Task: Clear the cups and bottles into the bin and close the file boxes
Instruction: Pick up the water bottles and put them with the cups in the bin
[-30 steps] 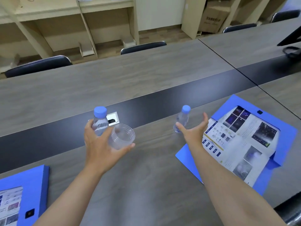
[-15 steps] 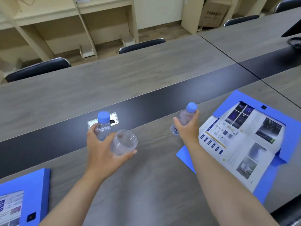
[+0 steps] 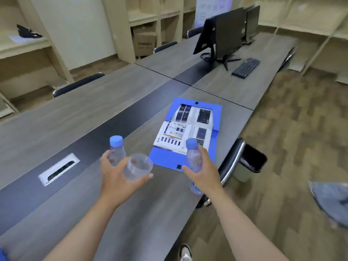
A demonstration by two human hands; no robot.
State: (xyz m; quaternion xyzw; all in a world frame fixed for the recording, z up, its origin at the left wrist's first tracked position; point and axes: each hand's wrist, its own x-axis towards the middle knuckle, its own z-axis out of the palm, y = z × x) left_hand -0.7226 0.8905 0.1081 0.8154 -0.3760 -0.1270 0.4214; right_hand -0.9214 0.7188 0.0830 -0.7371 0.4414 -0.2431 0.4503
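My left hand (image 3: 118, 178) holds two things at once above the table: a clear bottle with a blue cap (image 3: 116, 150) and a clear plastic cup (image 3: 138, 166) tipped toward me. A second blue-capped bottle (image 3: 193, 159) stands upright in my right hand (image 3: 204, 176), near the table's right edge. An open blue file box (image 3: 217, 113) lies flat on the table beyond both hands, a printed brochure (image 3: 188, 127) spread across it. A bin with a black liner (image 3: 252, 161) stands on the floor to the right, just past a chair.
A black chair back (image 3: 230, 161) stands between the table edge and the bin. A cable port (image 3: 59, 169) is set in the table's dark centre strip. Monitors (image 3: 227, 34) and a keyboard (image 3: 245, 67) sit on the far table. Another person's shoe (image 3: 185, 254) shows at the bottom.
My right hand closed on the second bottle and lifted it off the table. The view has swung right, bringing the bin and the floor into sight. The left hand keeps its bottle and cup.
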